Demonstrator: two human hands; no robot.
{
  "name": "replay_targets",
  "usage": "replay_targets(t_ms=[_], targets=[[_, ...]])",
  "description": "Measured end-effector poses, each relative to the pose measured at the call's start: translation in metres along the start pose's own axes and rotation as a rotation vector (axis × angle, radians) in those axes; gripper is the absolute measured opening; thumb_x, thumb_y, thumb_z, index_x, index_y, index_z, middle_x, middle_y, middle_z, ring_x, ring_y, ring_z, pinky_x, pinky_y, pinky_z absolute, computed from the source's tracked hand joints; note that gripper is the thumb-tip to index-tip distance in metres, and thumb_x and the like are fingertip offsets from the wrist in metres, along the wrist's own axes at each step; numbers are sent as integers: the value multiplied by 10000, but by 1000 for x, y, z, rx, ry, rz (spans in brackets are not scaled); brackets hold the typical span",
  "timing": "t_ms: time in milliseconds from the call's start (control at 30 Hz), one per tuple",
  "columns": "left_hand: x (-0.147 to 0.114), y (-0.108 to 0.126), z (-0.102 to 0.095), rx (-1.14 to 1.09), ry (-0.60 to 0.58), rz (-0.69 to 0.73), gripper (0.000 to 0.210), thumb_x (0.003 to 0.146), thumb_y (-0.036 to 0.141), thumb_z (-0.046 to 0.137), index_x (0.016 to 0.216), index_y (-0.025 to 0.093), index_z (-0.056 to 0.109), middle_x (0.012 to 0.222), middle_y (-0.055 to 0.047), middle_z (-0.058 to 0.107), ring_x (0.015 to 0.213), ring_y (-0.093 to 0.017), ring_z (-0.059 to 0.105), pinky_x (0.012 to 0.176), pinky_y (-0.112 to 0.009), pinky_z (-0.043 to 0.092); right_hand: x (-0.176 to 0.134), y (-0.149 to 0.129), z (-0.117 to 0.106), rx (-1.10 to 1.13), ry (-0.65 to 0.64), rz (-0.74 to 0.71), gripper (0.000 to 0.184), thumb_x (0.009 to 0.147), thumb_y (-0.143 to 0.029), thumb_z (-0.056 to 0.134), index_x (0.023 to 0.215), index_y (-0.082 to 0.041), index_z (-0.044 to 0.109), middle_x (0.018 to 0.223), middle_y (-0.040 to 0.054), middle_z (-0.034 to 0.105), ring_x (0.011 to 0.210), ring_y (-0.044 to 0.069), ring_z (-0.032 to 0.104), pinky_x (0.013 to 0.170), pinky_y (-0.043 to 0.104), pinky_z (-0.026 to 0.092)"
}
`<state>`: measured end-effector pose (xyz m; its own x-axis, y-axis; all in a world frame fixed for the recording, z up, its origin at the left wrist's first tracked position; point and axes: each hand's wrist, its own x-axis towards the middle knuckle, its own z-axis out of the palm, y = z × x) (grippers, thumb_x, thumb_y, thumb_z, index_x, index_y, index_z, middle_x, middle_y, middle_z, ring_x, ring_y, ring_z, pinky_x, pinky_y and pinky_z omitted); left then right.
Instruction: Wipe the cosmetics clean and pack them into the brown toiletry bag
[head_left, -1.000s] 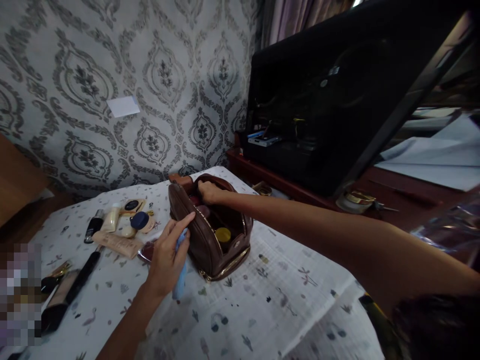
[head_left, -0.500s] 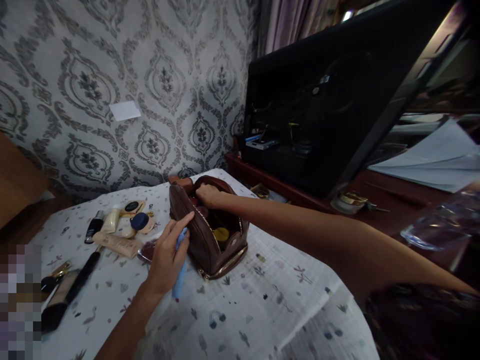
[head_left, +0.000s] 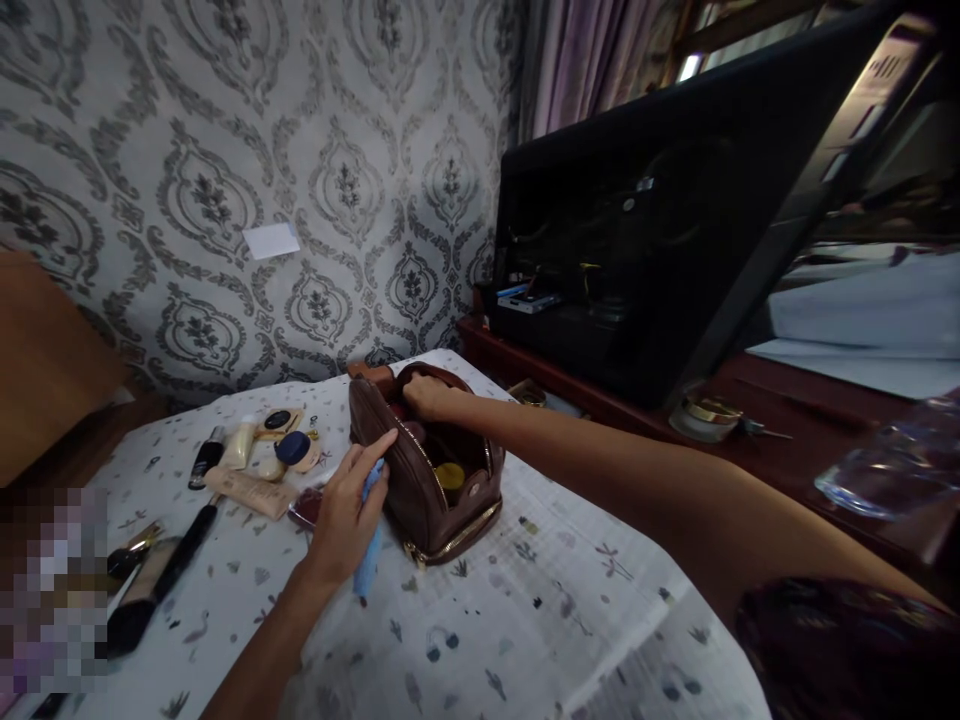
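A brown makeup bag (head_left: 401,490) with gold zips stands unzipped on the cloth-covered table. My left hand (head_left: 345,510) is at its near left side, index finger on the zipped rim and the other fingers bent against the wall. A light blue item (head_left: 367,568) shows behind and below that hand; its kind is unclear. My right hand (head_left: 431,398) reaches into the far end of the bag with fingers curled, their tips hidden. Dark pinkish items lie under it, partly covered. A yellow round thing (head_left: 450,476) lies inside the bag near its front end.
Left of the bag lie a beige tube (head_left: 251,492), a blue-lidded jar (head_left: 296,450), a black-handled brush (head_left: 184,550), a dark red packet (head_left: 306,505) and other cosmetics. A large black screen (head_left: 645,230) stands on the dark red desk (head_left: 757,420) at right.
The view has shifted slightly, moving everything a little to the right and down. Both hands keep nearly the same places on and in the bag.
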<state>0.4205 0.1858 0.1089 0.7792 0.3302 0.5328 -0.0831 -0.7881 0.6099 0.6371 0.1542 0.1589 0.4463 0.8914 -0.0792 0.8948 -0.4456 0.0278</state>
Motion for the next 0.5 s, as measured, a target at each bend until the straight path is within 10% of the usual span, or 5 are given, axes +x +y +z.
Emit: replay_targets(t_ms=[500], targets=[[0, -3, 1, 18, 12, 13, 421, 992, 294, 436, 1403, 266, 523, 1065, -63, 605, 979, -179, 585, 879, -301, 473, 1, -1, 4, -71, 115, -42, 350, 857, -140, 619, 1188, -34, 663, 1290, 283, 577, 1119, 330, 648, 874, 364, 557]])
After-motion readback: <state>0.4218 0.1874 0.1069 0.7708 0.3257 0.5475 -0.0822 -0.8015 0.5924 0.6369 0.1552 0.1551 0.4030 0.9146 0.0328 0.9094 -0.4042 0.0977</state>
